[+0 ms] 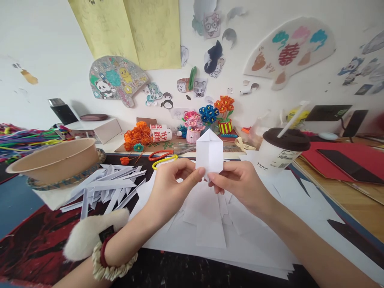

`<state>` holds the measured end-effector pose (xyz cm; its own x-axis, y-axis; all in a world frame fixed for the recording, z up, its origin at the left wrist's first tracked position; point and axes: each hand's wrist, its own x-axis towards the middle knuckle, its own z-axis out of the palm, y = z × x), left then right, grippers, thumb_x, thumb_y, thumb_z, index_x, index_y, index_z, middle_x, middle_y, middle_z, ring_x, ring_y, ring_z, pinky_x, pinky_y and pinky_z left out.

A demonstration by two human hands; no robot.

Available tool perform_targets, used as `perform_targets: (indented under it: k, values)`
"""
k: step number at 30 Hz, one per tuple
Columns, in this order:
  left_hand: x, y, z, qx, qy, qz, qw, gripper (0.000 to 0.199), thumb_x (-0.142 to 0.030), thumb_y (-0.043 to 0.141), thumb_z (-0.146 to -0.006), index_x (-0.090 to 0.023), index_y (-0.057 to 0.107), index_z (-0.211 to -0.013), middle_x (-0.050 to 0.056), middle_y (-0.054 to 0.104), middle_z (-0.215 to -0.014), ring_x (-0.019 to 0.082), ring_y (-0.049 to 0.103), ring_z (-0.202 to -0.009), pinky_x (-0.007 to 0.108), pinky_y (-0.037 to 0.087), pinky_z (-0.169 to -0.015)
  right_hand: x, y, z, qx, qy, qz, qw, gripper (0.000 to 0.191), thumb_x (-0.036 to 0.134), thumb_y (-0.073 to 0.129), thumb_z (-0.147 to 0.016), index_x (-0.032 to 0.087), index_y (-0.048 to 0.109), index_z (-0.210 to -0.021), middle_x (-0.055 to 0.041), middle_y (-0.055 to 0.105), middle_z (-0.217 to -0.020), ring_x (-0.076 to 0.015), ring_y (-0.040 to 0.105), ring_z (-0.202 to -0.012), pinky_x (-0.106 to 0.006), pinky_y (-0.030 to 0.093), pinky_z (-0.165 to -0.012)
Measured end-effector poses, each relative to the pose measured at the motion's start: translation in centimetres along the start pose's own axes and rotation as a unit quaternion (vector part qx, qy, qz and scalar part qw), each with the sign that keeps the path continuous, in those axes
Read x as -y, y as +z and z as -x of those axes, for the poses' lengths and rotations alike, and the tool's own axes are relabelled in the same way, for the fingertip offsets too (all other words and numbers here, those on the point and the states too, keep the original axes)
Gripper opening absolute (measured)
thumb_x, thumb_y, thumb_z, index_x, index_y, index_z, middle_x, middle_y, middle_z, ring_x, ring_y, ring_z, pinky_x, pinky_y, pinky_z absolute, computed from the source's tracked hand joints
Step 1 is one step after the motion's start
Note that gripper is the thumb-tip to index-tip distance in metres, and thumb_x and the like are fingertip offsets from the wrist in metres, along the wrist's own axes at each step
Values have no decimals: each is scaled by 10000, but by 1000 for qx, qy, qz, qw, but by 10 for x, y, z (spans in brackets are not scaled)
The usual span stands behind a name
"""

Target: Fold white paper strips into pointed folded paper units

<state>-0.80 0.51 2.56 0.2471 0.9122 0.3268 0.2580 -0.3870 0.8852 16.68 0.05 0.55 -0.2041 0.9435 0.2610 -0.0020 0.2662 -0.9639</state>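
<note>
A folded piece of white paper with a pointed top stands upright between my two hands, above the desk. My left hand pinches its lower left corner between thumb and fingers. At the lower right, my right hand grips the same paper, its thumb in front and fingertips showing below. Under my hands lie loose white paper sheets, overlapping one another. A heap of folded paper strips is to the left of my left hand. A white plush piece and a scrunchie are on my left wrist.
A beige basin stands at left. Scissors with red and yellow handles lie behind my left hand. A lidded cup with a straw stands at right, near a dark phone. Orange pipe-cleaner flowers are at the back.
</note>
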Motion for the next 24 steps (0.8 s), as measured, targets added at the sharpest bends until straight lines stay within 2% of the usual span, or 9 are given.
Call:
perform_targets:
  k: [6, 16, 24]
  values:
    - [-1, 0, 1, -13, -2, 0, 1000, 255, -307, 664, -814, -165, 612, -608, -7, 581, -611, 103, 462, -563, 223, 341, -501, -1, 1, -1, 13, 2, -15, 1000, 156, 278, 662, -810, 169, 710, -709, 3, 618, -575, -105, 557, -496, -238, 477, -470]
    - [-2, 1, 2, 2, -20, -9, 1000, 262, -325, 639, -830, -164, 656, -624, 14, 628, -613, 111, 485, -560, 226, 360, -510, 1, 1, 0, -43, -30, 32, 998, 174, 271, 687, -787, 175, 676, -643, 7, 592, -558, -118, 547, -532, -243, 462, -481]
    - [-3, 5, 4, 3, 8, -41, 999, 307, -283, 547, -890, -173, 649, -621, 7, 645, -631, 105, 520, -549, 220, 397, -527, -1, -1, 1, -47, -38, 12, 998, 163, 250, 686, -771, 179, 677, -625, 13, 584, -546, -120, 545, -519, -247, 460, -479]
